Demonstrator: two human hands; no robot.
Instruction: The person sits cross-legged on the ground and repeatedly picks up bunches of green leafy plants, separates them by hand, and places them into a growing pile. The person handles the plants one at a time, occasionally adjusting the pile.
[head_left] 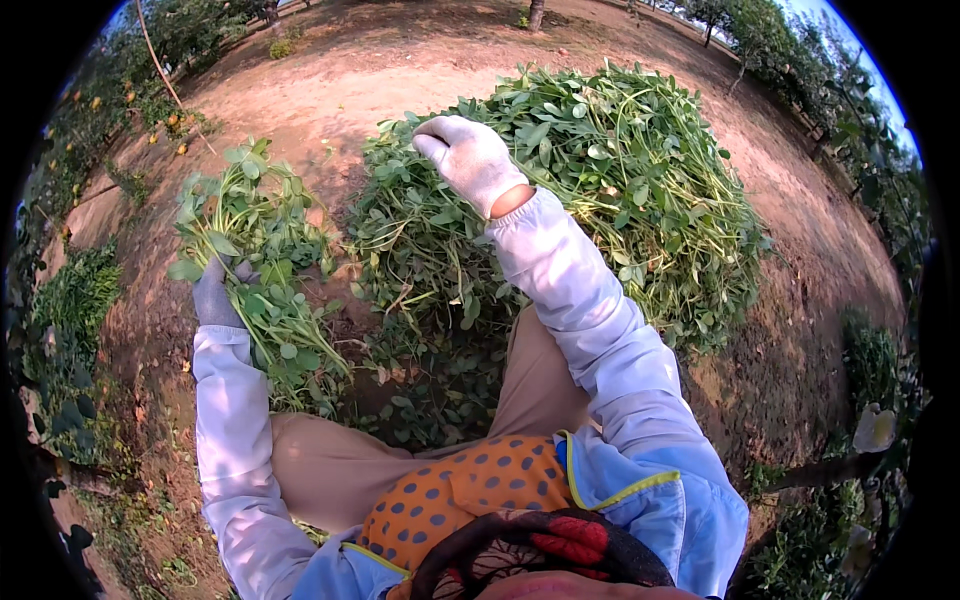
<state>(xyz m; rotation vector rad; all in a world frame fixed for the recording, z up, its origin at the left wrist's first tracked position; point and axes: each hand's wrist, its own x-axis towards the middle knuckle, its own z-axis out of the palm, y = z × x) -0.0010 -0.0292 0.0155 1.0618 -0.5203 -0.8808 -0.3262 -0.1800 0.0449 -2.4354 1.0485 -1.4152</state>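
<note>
Nearest you: your bent legs (pixel 330 460), with loose greens (pixel 415 410) on the ground just past them. Your left hand (pixel 222 295) is closed around a leafy bunch (pixel 265 225), left of the heap; its stems trail toward your left knee. The heap (pixel 650 190) sits on the ground (pixel 400 85) in front of you, centre to right. Your right hand (pixel 468 160) is at the heap's far-left edge, fingers curled; can't tell if they grip any stems.

Progress, my read: bulk of the greens looks heaped. Left bunch is apart from it and loose greens lie by your legs, so well along, not finished.

Room: narrow soil gap between bunch and heap; wider soil beyond the heap and off its right edge. Plants (pixel 80 300) line the ground's left edge, trees (pixel 535 15) its far edge.
</note>
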